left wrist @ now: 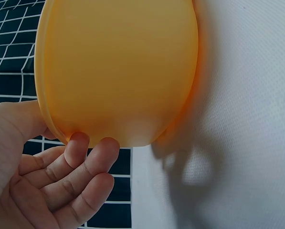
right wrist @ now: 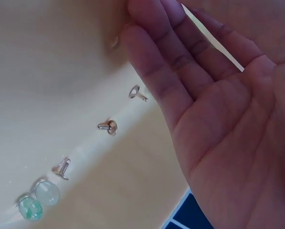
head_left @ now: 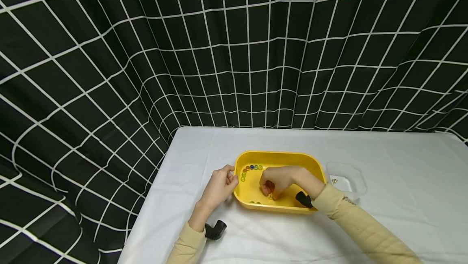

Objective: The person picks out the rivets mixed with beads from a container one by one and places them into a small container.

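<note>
A yellow plastic tub point(head_left: 278, 209) stands on the table. At its left end my left hand point(head_left: 217, 187) grips the rim, thumb over it and fingers curled against the outer wall. My right hand point(head_left: 281, 178) reaches down inside, fingers bent toward the floor. In the right wrist view, small metal rivets point(right wrist: 108, 127) lie in a line with two greenish glass marbles point(right wrist: 30, 208) along the tub's wall. Another small piece point(right wrist: 115, 43) shows beside the fingertips. Those fingertips are partly hidden, so I cannot tell whether they pinch a rivet. Coloured marbles point(head_left: 252, 167) line the tub's far left corner.
Right of the tub, partly behind my right forearm, is a clear plastic box point(head_left: 360, 180) with a few small metal pieces point(head_left: 334, 181). A white cloth point(head_left: 183, 154) covers the table. Black curtains with a white grid point(head_left: 256, 53) hang behind and to the left.
</note>
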A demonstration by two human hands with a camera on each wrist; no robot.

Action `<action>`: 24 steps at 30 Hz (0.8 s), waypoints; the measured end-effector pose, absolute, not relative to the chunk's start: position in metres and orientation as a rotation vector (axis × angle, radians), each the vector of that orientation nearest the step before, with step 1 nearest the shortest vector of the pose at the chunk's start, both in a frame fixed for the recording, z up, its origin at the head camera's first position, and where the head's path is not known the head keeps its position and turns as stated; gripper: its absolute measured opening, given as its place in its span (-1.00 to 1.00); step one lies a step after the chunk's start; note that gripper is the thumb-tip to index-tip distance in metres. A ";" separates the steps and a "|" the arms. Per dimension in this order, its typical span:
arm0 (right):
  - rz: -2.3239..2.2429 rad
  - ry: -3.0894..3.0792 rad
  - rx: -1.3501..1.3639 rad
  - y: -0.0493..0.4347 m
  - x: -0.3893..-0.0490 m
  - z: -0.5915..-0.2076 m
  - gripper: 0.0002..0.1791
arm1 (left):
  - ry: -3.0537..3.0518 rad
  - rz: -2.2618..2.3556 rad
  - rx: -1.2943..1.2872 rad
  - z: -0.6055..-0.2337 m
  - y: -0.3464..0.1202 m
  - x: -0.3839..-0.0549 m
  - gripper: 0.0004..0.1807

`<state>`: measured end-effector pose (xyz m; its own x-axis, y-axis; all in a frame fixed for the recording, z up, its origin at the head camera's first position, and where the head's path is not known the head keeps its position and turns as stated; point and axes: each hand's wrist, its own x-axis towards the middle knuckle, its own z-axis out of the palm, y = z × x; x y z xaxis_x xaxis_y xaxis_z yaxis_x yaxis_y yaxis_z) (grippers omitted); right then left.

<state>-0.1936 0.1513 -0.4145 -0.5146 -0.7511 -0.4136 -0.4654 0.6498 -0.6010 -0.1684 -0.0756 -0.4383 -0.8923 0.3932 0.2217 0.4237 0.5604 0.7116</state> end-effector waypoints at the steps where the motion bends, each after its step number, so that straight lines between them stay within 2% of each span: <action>1: -0.552 2.201 -0.941 0.151 -0.194 -0.415 -0.76 | -2.739 -1.265 -0.719 -0.438 -0.075 -0.168 -0.70; 24: -0.563 2.132 -1.003 0.144 -0.195 -0.420 -0.78 | -2.735 -1.274 -0.719 -0.437 -0.075 -0.169 -0.70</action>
